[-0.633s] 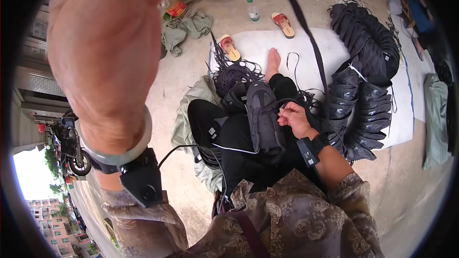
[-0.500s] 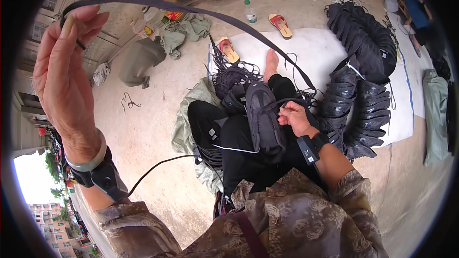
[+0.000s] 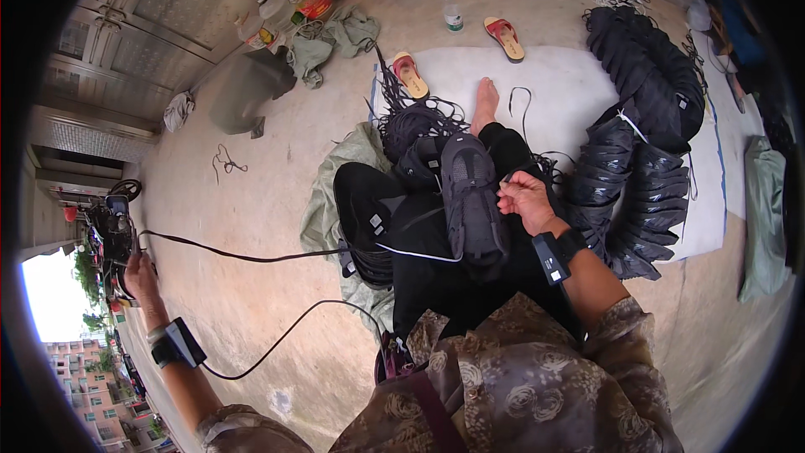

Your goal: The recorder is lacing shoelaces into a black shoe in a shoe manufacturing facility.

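A dark grey shoe upper (image 3: 471, 201) lies across my lap, its toe toward me. Stretched far out to the left, my left hand (image 3: 141, 277) is closed on a long black shoelace (image 3: 243, 259). That lace runs taut back toward the upper over my left thigh. Close against the upper's right edge, my right hand (image 3: 526, 201) pinches with thumb and forefinger; what lies between the fingertips is too small to make out. Another dark upper (image 3: 419, 164) rests just beyond the one on my lap. A heap of black laces (image 3: 411, 127) spreads past it.
Stacked dark uppers (image 3: 599, 172) curve along a white sheet (image 3: 553, 75) at right. More uppers (image 3: 365, 267) sit on a green sack (image 3: 323, 210) at left. Slippers (image 3: 505, 39) and a bottle (image 3: 453, 13) stand farther off. A black cable (image 3: 289, 319) hangs from my left wrist device.
My left hand has swung from raised at upper left down and outward, drawing the lace from a high arc into a low, taut line. My right hand stays beside the upper.
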Available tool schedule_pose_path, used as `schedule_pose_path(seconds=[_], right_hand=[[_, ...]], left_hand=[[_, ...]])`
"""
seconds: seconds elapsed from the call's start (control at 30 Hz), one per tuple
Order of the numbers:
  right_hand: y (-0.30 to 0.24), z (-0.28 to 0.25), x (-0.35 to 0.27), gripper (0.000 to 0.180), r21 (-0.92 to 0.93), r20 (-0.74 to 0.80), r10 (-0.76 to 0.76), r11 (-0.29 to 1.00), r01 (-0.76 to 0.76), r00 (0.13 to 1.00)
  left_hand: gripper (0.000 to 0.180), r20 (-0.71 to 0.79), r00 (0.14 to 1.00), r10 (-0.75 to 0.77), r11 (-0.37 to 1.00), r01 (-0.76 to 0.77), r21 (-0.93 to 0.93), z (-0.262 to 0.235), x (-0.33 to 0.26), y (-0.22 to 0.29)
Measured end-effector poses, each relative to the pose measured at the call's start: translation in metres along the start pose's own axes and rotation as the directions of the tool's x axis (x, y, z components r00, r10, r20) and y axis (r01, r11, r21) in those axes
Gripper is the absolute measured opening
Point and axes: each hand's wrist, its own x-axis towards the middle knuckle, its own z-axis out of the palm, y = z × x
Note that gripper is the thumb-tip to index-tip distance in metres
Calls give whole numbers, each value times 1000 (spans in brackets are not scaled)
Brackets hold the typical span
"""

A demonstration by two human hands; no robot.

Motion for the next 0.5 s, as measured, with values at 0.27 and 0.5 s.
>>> schedule_pose_path(seconds=[0.27,0.5], right_hand=[[3,11,-4,11,-116,45,-83,989,87,996],[12,18,8,11,-113,35,-232,965,235,972]], left_hand=[[17,983,-87,159,857,506,-94,185,-289,217],[8,296,158,942,332,-569,-752,241,-331,335]])
